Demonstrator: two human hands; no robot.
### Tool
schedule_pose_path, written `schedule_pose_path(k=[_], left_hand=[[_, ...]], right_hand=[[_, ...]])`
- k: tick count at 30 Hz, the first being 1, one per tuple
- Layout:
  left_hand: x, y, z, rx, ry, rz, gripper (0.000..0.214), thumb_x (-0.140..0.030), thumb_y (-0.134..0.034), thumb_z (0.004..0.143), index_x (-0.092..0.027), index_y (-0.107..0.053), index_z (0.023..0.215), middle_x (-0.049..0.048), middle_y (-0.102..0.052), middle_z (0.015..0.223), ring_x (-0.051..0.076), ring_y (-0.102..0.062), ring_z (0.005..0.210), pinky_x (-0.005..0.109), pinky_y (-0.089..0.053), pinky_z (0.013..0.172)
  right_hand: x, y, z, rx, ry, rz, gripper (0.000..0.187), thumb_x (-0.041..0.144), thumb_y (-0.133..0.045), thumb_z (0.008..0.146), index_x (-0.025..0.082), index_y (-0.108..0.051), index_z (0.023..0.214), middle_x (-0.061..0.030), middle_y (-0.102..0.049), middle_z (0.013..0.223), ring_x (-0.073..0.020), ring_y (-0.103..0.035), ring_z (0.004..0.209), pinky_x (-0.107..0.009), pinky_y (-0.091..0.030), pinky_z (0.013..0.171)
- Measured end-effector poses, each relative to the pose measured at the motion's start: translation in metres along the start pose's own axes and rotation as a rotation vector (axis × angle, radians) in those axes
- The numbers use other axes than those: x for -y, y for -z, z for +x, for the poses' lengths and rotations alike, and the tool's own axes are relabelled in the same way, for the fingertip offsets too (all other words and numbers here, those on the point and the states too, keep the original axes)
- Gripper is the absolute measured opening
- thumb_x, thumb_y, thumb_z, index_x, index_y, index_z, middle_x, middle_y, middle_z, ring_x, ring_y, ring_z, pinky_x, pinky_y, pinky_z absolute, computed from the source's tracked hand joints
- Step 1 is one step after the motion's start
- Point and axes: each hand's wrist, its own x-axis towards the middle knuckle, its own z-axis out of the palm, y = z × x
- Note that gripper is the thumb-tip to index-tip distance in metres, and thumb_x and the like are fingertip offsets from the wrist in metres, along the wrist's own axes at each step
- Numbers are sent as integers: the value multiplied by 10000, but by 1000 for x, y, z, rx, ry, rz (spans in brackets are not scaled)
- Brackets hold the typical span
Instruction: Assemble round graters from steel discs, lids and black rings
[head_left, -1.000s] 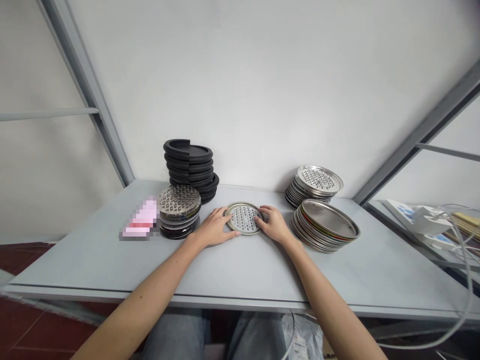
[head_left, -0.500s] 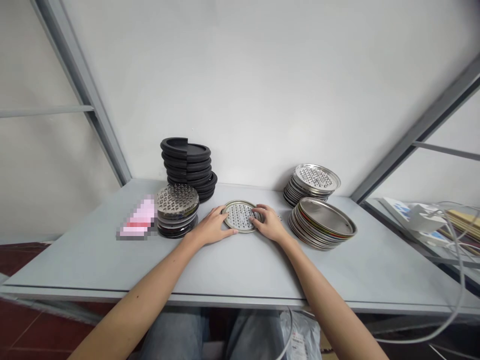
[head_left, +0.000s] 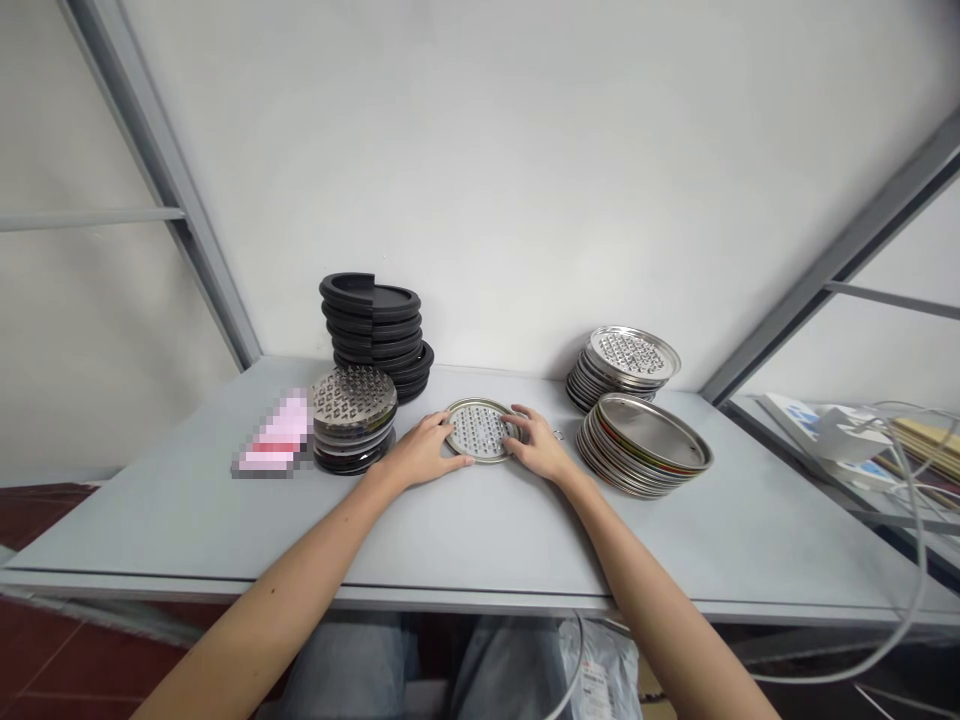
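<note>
Barely any change from a second ago: left hand point(head_left: 421, 452) and right hand point(head_left: 543, 448) are still on either side of the grater point(head_left: 480, 432) on the table point(head_left: 480, 535), fingers spread, can't tell if they're gripping. A little ring point(head_left: 559, 435) now shows past the right hand though.

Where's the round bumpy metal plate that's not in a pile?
In the head view, the bumpy plate lies on the table between the left hand and the right hand, left of the smooth-topped stack.
</note>
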Motion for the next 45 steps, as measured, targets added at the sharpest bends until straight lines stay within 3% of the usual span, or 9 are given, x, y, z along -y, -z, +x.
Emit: schedule_pose_path(k=[8,12,15,21,30,34,36,40,45], left_hand=[[-3,2,-1,-14,-5,59,670,-619,-581,766,-99,-607,1189,177,-463,1380,293,-425,1285,367,-331,1083],[-7,5,-3,-59,-10,103,581,-634,-597,743,-163,-669,1075,131,-554,1244,299,-518,1149,390,-411,996],[-10,9,-4,-85,-19,129,548,-646,-613,722,-185,-691,1009,107,-586,1126,298,-541,1067,400,-443,932],[-18,13,-7,-98,-5,140,466,-623,-648,706,-205,-701,905,79,-597,979,275,-564,975,373,-457,873],[-25,11,-10,-134,78,105,342,-468,-459,900,-209,-675,844,36,-635,798,202,-612,733,315,-457,687],[-25,12,-8,-199,45,27,278,-416,-493,886,-211,-666,960,44,-638,897,209,-605,859,324,-468,798],[-23,12,-9,-182,-44,-14,363,-457,-564,839,-209,-634,1094,70,-612,1063,239,-556,1037,349,-432,934],[-19,9,-11,5,-167,-54,793,-606,-677,687,-210,-460,1339,113,-437,1376,305,-371,1288,429,-306,1088],[-16,9,-13,117,-221,-50,1063,-704,-687,593,-194,-299,1441,129,-336,1467,330,-263,1366,449,-246,1120]], right_hand=[[-8,-8,1,-22,39,-97,389,201,-444,868,139,-588,1224,-160,-462,1356,-242,-396,1297,-395,-278,1098],[-13,-8,2,-151,45,-106,427,212,-461,857,149,-528,1274,-146,-491,1322,-235,-443,1246,-392,-337,1063],[-13,-3,2,-214,21,-89,342,244,-472,854,162,-626,1149,-133,-549,1252,-242,-494,1181,-396,-370,1032],[-7,2,2,-132,35,-99,276,280,-489,861,174,-726,956,-123,-601,1194,-253,-522,1142,-407,-357,1028],[-5,-1,0,-40,79,-121,321,194,-443,886,221,-700,1077,-113,-545,1271,-242,-458,1225,-416,-321,1061],[-4,-4,0,-10,146,-108,408,76,-442,831,241,-684,1115,-100,-507,1322,-247,-418,1262,-442,-309,1073],[-4,-5,0,1,170,-92,444,44,-433,813,247,-684,1118,-95,-497,1338,-247,-408,1275,-449,-312,1074],[-3,-5,-1,25,210,-58,460,33,-408,815,251,-690,1106,-92,-495,1347,-239,-412,1282,-456,-319,1076],[-5,-5,-1,49,248,-41,440,51,-399,836,237,-687,1112,-98,-490,1353,-227,-414,1289,-426,-314,1085]])
